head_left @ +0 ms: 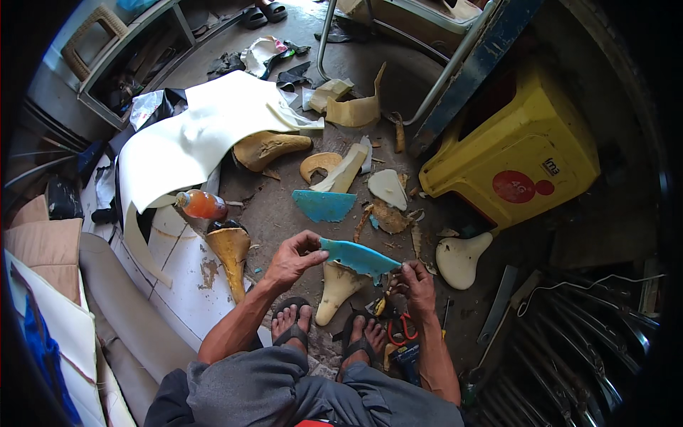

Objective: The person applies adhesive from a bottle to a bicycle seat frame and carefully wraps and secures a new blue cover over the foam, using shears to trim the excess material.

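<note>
Between both hands I hold a thin, ragged-edged blue foam piece [359, 257]; my left hand [299, 257] pinches its left end and my right hand [416, 285] grips the right end. Below it, near my sandalled feet, lies a cream saddle-shaped foam [336, 299]. Orange-handled scissors [402, 326] lie beside my right foot. Farther forward are a blue foam half-oval [324, 203], scraps of cream foam [388, 188], and another saddle foam [459, 260] on the right. A worn yellow saddle foam [231, 260] rests at the left.
A large white sheet [192, 121] and a bottle of orange liquid [201, 204] are at left, by a long grey cushion [124, 299]. A yellow plastic stool [533, 156] lies on its side at right, above dark metal bars [583, 341]. A metal-framed chair [427, 99] stands ahead.
</note>
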`<move>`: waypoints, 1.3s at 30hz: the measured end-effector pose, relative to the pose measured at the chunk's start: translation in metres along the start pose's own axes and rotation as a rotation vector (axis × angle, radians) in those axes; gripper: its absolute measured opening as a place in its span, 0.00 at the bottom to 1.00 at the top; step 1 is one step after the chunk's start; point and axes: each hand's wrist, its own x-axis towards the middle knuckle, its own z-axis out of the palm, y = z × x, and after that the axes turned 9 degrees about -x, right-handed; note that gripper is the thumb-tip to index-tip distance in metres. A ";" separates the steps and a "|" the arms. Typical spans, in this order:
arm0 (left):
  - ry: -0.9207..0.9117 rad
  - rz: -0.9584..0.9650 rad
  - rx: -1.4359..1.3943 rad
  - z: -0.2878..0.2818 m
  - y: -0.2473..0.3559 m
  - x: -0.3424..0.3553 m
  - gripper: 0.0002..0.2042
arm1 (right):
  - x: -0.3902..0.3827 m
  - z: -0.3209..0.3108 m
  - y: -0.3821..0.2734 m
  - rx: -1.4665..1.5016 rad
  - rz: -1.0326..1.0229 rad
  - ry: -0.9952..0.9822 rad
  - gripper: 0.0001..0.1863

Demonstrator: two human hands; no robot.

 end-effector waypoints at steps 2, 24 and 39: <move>-0.069 0.045 -0.020 0.011 0.020 0.000 0.11 | 0.002 -0.004 -0.004 0.012 -0.007 0.003 0.13; 0.269 0.493 0.677 0.034 0.008 -0.007 0.20 | -0.025 0.022 -0.028 -0.435 -0.066 -0.104 0.16; 0.275 -0.105 0.225 -0.016 -0.046 0.030 0.13 | 0.005 0.024 0.012 -0.473 0.099 0.047 0.20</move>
